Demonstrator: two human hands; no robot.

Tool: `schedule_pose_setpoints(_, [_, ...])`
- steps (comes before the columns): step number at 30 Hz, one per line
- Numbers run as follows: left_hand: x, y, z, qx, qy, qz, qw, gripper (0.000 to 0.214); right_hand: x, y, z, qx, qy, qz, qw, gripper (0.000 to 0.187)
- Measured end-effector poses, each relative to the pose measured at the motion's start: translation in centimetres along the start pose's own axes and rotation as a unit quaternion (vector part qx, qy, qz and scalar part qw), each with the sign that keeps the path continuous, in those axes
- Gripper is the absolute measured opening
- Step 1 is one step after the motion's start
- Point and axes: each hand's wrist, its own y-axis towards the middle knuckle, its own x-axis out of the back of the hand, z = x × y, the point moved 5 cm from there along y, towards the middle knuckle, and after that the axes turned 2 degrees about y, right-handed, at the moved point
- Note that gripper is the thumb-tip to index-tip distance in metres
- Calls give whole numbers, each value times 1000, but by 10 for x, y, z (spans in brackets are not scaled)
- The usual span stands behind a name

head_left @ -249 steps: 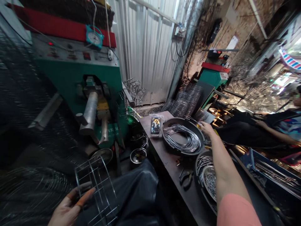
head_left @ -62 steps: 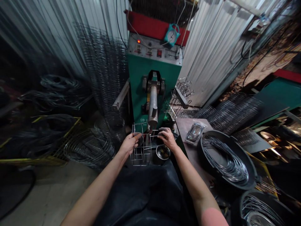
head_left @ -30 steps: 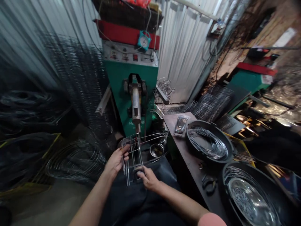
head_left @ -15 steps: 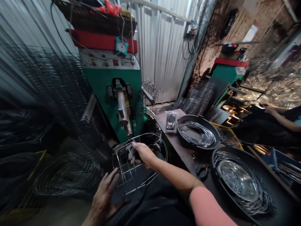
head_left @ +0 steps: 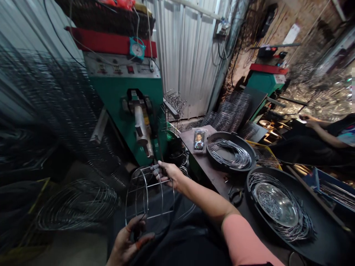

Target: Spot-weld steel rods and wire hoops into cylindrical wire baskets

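- Right hand (head_left: 169, 173) closed narrow around the top of the wire frame (head_left: 146, 192), holding it
- Left hand (head_left: 127, 242) curled at the frame's lower edge; whether it grips, cannot tell
- Frame upright in the air above the dark apron (head_left: 177, 240), in front of the green machine (head_left: 124, 107)
- On the bench (head_left: 216, 181), right of the right hand: pliers (head_left: 236, 195), a phone (head_left: 199, 140), a black pan (head_left: 222, 133) of wire hoops (head_left: 229, 155)
- Co-worker's arm (head_left: 324, 133) far right
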Motion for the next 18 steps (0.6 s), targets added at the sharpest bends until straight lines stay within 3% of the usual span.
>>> schedule_pose_setpoints(4, [5,5,-7,54,-75,-26,995,47,15,5,12,-25,-107,35,993,57])
schedule_pose_setpoints(7, [16,13,-11,90,-151,-82,981,51,51,-4,42,69,-198,7,978,41])
schedule_pose_setpoints(10, [25,22,-14,107,-251,-122,954,46,99,-24,74,197,-293,-51,934,27])
schedule_pose_setpoints(13, [29,30,-18,107,-314,-138,933,40,140,-43,90,256,-393,-101,878,28])
schedule_pose_setpoints(18, [24,38,-23,101,-336,-128,928,41,162,-46,82,268,-493,-101,821,27])
